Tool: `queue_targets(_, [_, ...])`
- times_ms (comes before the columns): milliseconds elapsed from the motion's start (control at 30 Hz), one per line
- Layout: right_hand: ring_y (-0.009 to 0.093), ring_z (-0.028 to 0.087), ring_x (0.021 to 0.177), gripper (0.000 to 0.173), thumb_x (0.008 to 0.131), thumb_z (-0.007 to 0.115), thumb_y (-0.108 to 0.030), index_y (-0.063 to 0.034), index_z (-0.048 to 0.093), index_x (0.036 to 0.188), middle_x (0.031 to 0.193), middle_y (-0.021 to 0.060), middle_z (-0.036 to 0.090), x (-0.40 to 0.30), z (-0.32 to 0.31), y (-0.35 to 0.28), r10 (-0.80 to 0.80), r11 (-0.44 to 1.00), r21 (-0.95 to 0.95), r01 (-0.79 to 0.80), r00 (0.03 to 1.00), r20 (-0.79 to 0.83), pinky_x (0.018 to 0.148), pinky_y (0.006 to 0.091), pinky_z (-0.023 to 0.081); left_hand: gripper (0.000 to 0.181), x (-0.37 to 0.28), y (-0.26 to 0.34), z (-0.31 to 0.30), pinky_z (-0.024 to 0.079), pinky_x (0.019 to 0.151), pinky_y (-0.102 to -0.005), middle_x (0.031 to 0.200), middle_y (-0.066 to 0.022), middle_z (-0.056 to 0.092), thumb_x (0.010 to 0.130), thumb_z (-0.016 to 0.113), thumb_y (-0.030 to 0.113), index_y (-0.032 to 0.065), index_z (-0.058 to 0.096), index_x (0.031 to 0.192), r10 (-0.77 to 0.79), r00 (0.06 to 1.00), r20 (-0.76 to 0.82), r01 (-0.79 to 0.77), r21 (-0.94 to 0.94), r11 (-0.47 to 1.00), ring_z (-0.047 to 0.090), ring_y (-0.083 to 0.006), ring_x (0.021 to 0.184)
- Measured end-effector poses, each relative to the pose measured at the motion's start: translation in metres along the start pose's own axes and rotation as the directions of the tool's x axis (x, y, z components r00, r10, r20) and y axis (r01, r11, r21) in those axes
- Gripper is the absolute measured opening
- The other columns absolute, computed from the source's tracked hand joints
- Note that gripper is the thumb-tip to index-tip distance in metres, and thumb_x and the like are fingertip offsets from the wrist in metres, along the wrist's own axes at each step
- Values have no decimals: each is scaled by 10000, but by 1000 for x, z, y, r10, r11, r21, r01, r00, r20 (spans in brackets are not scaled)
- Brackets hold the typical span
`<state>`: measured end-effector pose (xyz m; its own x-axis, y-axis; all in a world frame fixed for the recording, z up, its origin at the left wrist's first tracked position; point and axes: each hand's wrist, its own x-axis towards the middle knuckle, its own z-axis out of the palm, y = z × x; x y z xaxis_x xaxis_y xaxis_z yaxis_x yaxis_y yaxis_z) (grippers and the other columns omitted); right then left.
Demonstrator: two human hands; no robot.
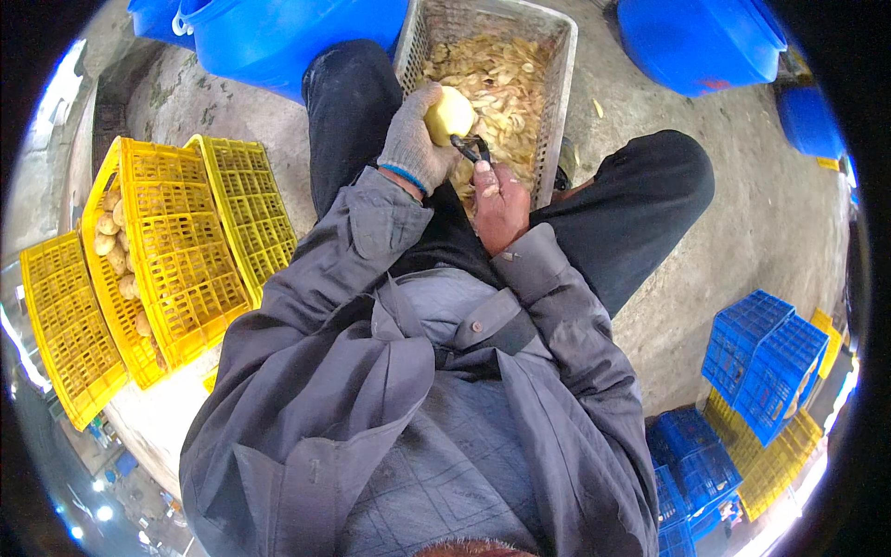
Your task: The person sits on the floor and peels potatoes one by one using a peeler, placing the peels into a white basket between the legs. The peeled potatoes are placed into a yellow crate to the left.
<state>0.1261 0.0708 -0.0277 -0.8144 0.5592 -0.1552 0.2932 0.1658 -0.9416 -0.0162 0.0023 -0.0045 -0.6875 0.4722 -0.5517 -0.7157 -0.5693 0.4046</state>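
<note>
My left hand (418,143), in a grey knitted glove with a blue cuff edge, is closed around a peeled, pale yellow potato (450,115). My bare right hand (501,202) grips a black-headed peeler (471,147), its head against or very near the potato's lower edge. Both hands are above the near part of a grey plastic crate (567,83) between my knees. Many thin peelings (498,76) lie in that crate. The peeler's handle is mostly hidden in my right hand.
Large blue plastic tubs (292,42) stand beyond my left knee, with another blue tub (696,42) at the upper right. Yellow crates (184,257) are stacked at the left, one holding unpeeled potatoes (115,233). Blue crates (748,341) and yellow ones stand at the lower right.
</note>
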Motion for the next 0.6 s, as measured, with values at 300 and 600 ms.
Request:
queue_targets(300, [70,382,476,308,1034,501,-316,-79,534,839,595,-45,416,9,1,4,160,884,429,-186,982,98,408,257,286,309,5,16,-9,560,796,-513,1104,-125,651,907,638,243,110,576,1180,-11,1000,-16,14,186,983,648,-307,998])
queue_targets(600, [463,561,649,382,995,528,-322,38,560,868,700,287,575,12,5,-30,-81,995,-69,78,996,-45,594,511,416,224,14,9,-12,570,719,-434,903,-101,656,870,644,278,104,603,1005,-62,997,-35,66,133,989,658,-279,828])
